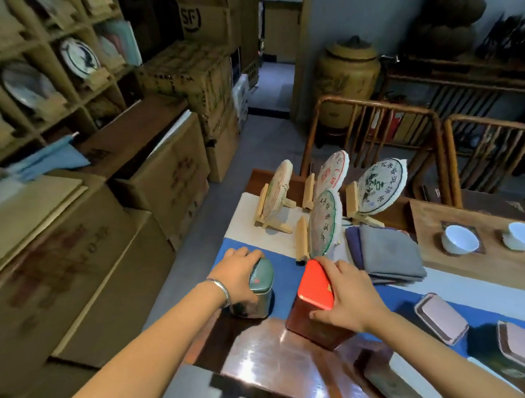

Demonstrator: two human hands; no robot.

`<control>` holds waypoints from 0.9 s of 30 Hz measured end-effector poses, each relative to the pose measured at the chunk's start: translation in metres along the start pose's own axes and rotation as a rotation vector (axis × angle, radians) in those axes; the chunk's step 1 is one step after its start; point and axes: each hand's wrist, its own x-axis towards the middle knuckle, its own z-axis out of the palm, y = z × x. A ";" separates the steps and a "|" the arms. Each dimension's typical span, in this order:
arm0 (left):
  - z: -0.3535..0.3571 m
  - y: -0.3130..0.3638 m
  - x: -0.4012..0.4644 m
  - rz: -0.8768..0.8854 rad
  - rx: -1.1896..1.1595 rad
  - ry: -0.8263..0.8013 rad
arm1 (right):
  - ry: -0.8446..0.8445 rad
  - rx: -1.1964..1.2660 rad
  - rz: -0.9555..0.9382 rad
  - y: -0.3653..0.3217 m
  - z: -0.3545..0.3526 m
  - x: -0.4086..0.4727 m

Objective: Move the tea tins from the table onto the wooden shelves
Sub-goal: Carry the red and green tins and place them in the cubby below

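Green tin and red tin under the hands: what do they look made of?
Green tin: likely painted metal, with a satin lid and a shinier, reflective body. Red tin: probably metal too, its glossy red lid catching light over a darker red body.

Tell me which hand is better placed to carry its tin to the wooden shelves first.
Left, probably. The left hand already grips the green tin at the table's left edge, the side where the wooden shelves stand. The right hand holds the red tin farther from them.
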 end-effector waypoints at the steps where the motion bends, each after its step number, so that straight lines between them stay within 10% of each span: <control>1: -0.003 -0.010 -0.013 -0.024 0.000 0.020 | 0.000 -0.003 -0.034 -0.013 -0.001 0.004; 27: -0.054 -0.220 -0.735 -1.019 -0.075 0.576 | -0.241 -0.013 -1.211 -0.690 0.015 -0.108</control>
